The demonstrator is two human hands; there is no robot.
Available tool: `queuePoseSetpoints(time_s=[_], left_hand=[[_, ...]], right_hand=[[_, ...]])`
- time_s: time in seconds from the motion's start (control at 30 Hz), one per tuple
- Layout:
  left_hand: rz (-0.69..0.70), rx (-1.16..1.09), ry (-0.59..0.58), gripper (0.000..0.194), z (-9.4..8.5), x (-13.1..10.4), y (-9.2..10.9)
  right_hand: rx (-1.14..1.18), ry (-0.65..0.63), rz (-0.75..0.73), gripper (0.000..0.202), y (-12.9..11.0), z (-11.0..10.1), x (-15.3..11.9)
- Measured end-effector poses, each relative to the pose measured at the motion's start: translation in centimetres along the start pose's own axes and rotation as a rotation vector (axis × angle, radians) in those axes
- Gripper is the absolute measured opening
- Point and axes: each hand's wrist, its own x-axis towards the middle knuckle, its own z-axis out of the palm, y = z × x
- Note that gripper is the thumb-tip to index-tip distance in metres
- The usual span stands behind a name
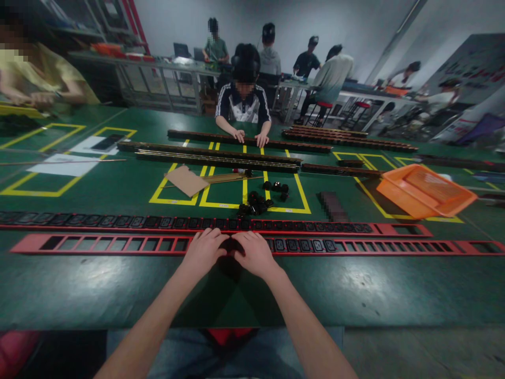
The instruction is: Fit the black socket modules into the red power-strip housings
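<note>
Tabletop (118,295), dark green, spreads on this side of both hands and under them. The left hand (203,252) and right hand (255,253) lean together over the near red strip (37,243), fingers bent across it, thumbs close to each other; whether they grasp a part there or merely press, I cannot tell, as the hands hide the spot. Just right of the right hand, a short row of black sockets (304,246) sits in that strip, with open slots farther along; left of the left hand are open slots too. Immediately past the fingertips runs a second red strip (387,229), mostly filled with similar black inserts (193,223). Farther out, ahead of the right hand, lies a heap of loose black pieces (255,204), a dark block (333,206) to its right. Ahead of the left hand is a piece of cardboard (186,181); well off to the right, an orange basket (398,197) leans at a tilt. Long dark rails (216,161) cross beyond these. Facing the hands, a co-worker (229,105) touches another rail (311,147). Behind, more people (335,73) occupy the background.
</note>
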Motion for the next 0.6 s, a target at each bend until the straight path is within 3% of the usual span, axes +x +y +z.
queuePoseSetpoints(time_s=[0.13,0.4,0.6], left_hand=[[-0.006,0.029,-0.027,0.032,-0.4,0.1,0.4],[0.014,0.171,0.038,0.018,-0.5,0.1,2.6],[0.002,0.163,0.027,0.019,-0.8,0.1,2.2]], right_hand=[[0.035,0.011,-0.019,0.039,0.3,0.2,-0.1],[0.030,-0.073,-0.028,0.029,0.5,-0.3,0.2],[0.009,-0.058,-0.001,0.034,0.8,-0.1,0.3]])
